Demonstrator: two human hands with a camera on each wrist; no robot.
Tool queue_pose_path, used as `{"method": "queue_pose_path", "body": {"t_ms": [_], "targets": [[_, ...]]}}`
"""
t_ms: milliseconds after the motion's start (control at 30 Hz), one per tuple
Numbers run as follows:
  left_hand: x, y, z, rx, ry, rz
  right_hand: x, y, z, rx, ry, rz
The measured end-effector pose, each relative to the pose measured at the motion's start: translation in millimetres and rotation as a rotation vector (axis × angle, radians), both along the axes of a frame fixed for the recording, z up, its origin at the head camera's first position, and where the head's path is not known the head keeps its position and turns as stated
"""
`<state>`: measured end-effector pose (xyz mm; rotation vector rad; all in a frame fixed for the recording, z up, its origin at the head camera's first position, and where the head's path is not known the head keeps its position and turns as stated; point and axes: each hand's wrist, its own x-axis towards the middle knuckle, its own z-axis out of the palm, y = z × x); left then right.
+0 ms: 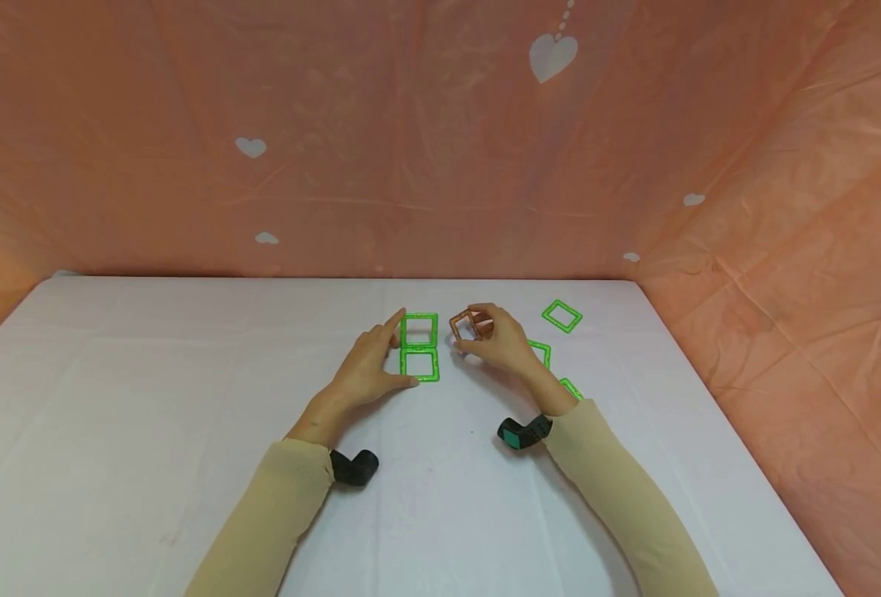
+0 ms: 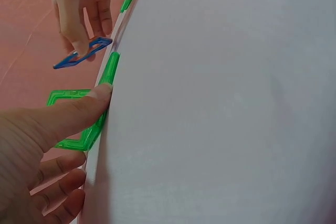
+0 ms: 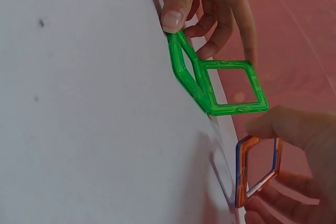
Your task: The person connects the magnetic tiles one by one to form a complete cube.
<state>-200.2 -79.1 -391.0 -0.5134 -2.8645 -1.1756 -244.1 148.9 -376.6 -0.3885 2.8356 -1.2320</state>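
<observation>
Two green square magnetic tiles (image 1: 420,347) stand joined edge to edge on the white table. My left hand (image 1: 362,369) grips this pair from the left, thumb at the near edge and fingers toward the far edge. Just to the right, my right hand (image 1: 503,340) pinches an orange square magnetic tile (image 3: 242,174). Blue shows along its edges, and in the left wrist view the held frame (image 2: 68,64) looks blue; I cannot tell whether it is two tiles stacked. A small gap separates it from the green pair.
Beyond my right hand lies a loose green tile (image 1: 556,324). Another green tile (image 1: 547,356) and a third one (image 1: 571,388) are partly hidden by my right wrist. An orange cloth (image 1: 411,166) with hearts hangs behind the table (image 1: 187,414).
</observation>
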Motion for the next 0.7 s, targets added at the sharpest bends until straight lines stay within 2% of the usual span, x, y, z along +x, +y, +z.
{"method": "queue_pose_path", "body": {"t_ms": [233, 700], "targets": [[-0.2, -0.2, -1.0, 0.004, 0.013, -0.003, 1.4, 0.7, -0.8, -0.060, 0.023, 0.079], [0.6, 0.7, 1.4, -0.006, -0.001, 0.008, 6.7, 2.8, -2.2, -0.203, -0.026, 0.217]]}}
